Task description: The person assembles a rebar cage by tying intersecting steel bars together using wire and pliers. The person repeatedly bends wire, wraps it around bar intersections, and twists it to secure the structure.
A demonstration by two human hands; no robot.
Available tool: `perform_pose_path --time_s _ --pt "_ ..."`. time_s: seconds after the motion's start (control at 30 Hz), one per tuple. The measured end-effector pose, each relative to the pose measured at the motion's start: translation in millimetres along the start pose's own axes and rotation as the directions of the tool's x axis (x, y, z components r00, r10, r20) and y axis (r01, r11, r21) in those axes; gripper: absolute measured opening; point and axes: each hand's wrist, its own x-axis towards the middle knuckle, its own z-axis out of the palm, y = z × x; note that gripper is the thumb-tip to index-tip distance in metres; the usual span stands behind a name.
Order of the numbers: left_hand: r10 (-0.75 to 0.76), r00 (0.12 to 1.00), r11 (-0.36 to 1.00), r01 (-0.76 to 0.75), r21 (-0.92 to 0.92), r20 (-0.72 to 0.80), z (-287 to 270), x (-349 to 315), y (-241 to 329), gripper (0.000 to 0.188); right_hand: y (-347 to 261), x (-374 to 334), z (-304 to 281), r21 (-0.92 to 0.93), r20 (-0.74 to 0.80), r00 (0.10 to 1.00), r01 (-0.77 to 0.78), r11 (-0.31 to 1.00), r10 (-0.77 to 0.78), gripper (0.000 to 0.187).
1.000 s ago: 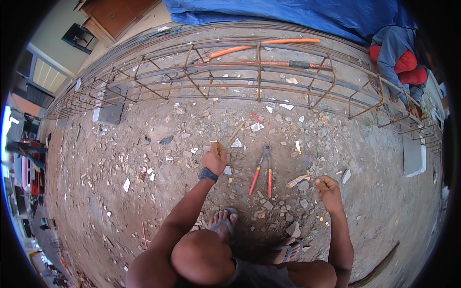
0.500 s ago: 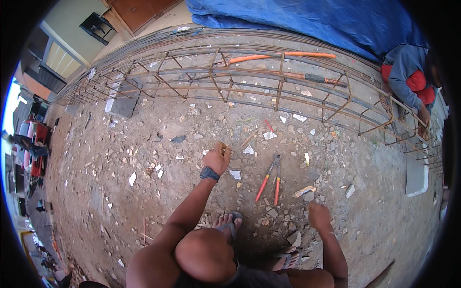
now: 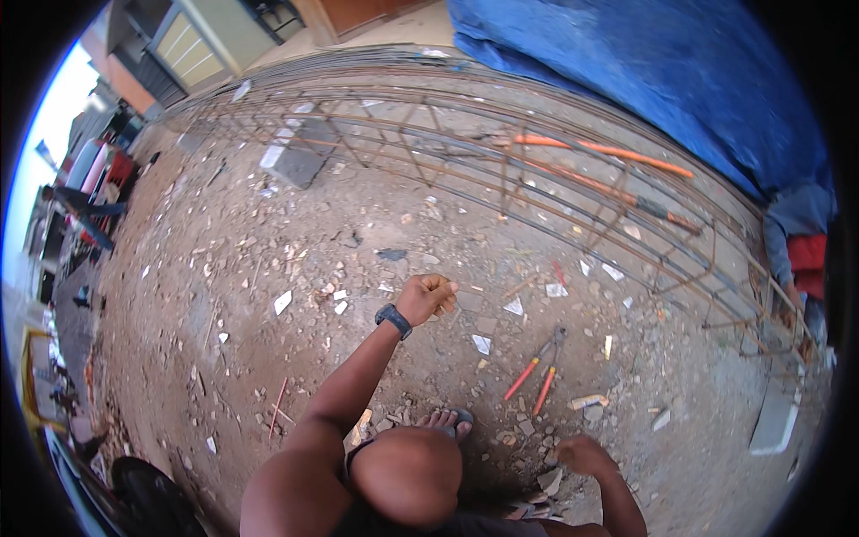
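My left hand, with a dark watch on its wrist, hovers over the rubble-strewn ground with fingers curled and thumb pressed in. Whatever it might hold is too small to make out. Lower down, my right hand is closed near my feet, its fingertips partly hidden, and its contents cannot be told. Between the hands, nearer the right one, long-handled pincers with red and yellow grips lie on the dirt, handles spread. Neither hand touches them. Beyond stretches a long cage of tied rebar.
Concrete blocks prop the cage at the left, and another block stands at the right. Orange tubing lies by the cage. A blue tarp hangs behind. Another person crouches at the right end. Tile shards litter the ground.
My view has turned left, so the cage and pincers appear farther right and tilted. Both hands stay closed; the right one sits lower in the picture. The pincers remain lying on the ground.
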Motion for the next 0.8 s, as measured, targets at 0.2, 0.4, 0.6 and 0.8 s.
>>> perform_pose_path --time_s 0.2,0.4,0.6,0.8 --pt "-0.083 0.955 0.982 0.030 -0.185 -0.286 -128 -30 13 0.023 -55 75 -147 0.944 0.040 0.986 -0.091 0.318 0.164 0.015" --pt "-0.092 0.964 0.982 0.046 -0.182 -0.249 -179 -64 5 0.020 -30 155 -136 -0.342 -0.183 0.962 0.132 0.931 -0.204 0.015" --pt "-0.204 0.902 0.968 0.129 -0.214 -0.380 -243 -87 -34 0.020 -125 179 -197 0.692 0.370 0.925 -0.337 0.638 0.087 0.018" --pt "-0.245 0.966 0.927 0.211 -0.309 -0.076 -251 -69 -35 0.018 -22 180 -159 -0.246 -0.256 0.963 -0.154 0.957 0.089 0.018"
